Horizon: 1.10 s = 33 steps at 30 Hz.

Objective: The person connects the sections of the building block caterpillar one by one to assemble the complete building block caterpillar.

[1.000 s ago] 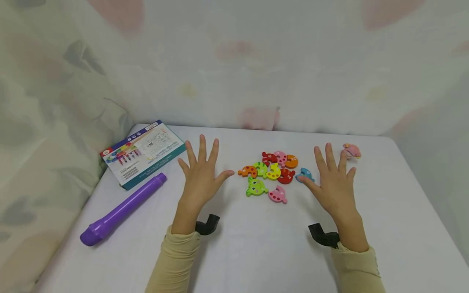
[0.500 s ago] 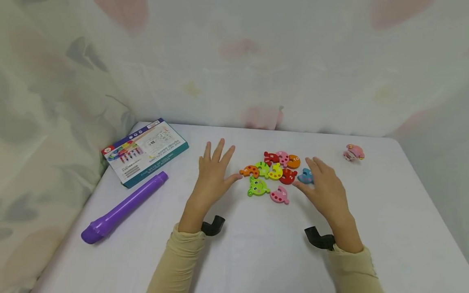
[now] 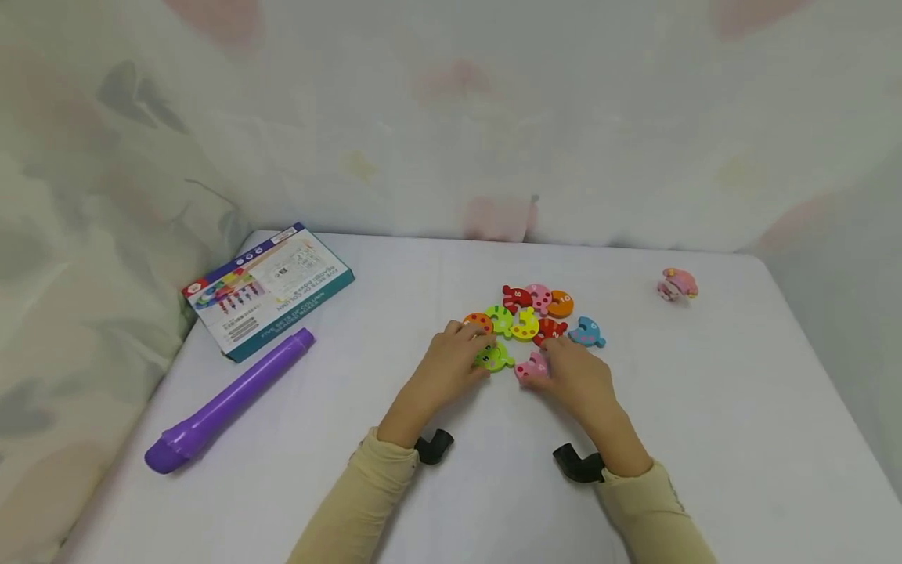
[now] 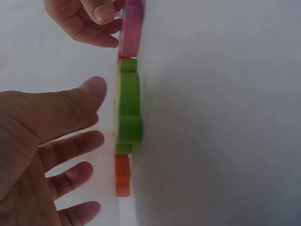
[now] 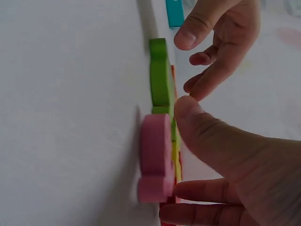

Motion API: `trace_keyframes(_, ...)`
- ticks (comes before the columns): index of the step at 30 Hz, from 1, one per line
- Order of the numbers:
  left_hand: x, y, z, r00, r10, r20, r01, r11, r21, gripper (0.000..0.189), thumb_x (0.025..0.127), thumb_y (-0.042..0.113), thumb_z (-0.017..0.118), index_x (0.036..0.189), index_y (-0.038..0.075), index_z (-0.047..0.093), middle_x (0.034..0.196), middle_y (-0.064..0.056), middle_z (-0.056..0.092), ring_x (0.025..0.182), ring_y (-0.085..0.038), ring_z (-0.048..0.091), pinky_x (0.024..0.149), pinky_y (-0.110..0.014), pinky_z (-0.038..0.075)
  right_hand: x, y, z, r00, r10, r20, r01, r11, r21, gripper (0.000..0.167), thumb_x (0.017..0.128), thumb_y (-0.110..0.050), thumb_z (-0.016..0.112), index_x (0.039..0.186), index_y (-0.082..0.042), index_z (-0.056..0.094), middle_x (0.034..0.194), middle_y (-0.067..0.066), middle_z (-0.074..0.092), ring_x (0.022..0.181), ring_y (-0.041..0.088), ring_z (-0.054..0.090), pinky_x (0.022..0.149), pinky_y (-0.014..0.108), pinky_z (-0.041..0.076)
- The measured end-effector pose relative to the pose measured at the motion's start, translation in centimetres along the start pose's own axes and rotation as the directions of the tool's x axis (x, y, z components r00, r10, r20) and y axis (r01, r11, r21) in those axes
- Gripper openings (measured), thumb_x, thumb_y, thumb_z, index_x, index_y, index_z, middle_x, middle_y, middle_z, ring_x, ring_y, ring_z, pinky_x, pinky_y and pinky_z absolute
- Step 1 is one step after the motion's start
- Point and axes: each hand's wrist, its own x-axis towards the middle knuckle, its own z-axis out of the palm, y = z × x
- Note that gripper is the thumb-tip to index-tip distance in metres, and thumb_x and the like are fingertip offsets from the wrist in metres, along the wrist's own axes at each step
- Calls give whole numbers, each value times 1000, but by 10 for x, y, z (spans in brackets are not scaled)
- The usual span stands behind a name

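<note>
My left hand [image 3: 445, 365] hovers palm down over the left side of the green smiling caterpillar-head puzzle piece [image 3: 497, 359], fingers relaxed and partly covering it. In the left wrist view its thumb and fingers stand apart, just above the green piece [image 4: 129, 96]. My right hand [image 3: 583, 379] is over the pink spotted puzzle piece [image 3: 527, 368] and hides its right part. In the right wrist view, the thumb is above one end of the pink piece [image 5: 155, 146] and the fingertips are right at the other end. An orange spotted piece [image 3: 479, 319] lies beyond my left fingers.
Behind lie numbered pieces, among them a yellow [image 3: 524, 324], a red [image 3: 551, 329] and a blue one [image 3: 586, 332]. A printed box [image 3: 271, 290] and a purple toy microphone [image 3: 229, 403] lie left. A small pink figure [image 3: 678, 284] stands at the back right.
Both hands have moved inward from widely spread and lowered over the front puzzle pieces. Their fingers are now more bent. The puzzle pieces show no clear shift.
</note>
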Motion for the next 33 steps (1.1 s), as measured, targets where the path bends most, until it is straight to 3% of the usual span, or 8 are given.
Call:
trace_keyframes(4, 2, -3, 6, 999, -15, 41, 13, 998, 54, 55, 77, 33, 74, 127, 20, 56, 117, 0, 50, 109, -22, 41, 82, -39, 41, 3, -2, 7, 1000, -2, 11, 3, 1000, -28, 69, 70, -50, 74, 118, -3, 58, 114, 15, 58, 98, 30, 57, 75, 46, 51)
trace_keyframes(12, 7, -4, 6, 998, -23, 64, 15, 993, 113, 59, 74, 35, 76, 128, 22, 55, 115, -1, 48, 102, -20, 39, 80, -38, 40, 2, -8, 9, 1000, -21, 0, 21, 999, -46, 68, 70, -45, 76, 119, -3, 57, 107, 14, 58, 92, 27, 57, 73, 43, 51)
trace_keyframes(23, 1, -8, -4, 989, -54, 140, 47, 997, 57, 49, 74, 27, 78, 118, 18, 59, 118, 1, 51, 108, -21, 43, 88, -42, 39, 0, -8, 9, 999, -34, 29, 36, 996, -76, 65, 70, -40, 78, 121, -5, 56, 105, 12, 57, 93, 27, 56, 75, 43, 51)
trace_keyframes(33, -16, -19, -19, 977, -86, 193, 91, 996, -19, 44, 67, 14, 82, 106, 10, 62, 104, -1, 53, 92, -20, 48, 78, -35, 43, 0, -4, 5, 996, -48, 69, 51, 998, -47, 66, 71, -41, 76, 124, -6, 55, 106, 12, 55, 90, 24, 54, 71, 41, 51)
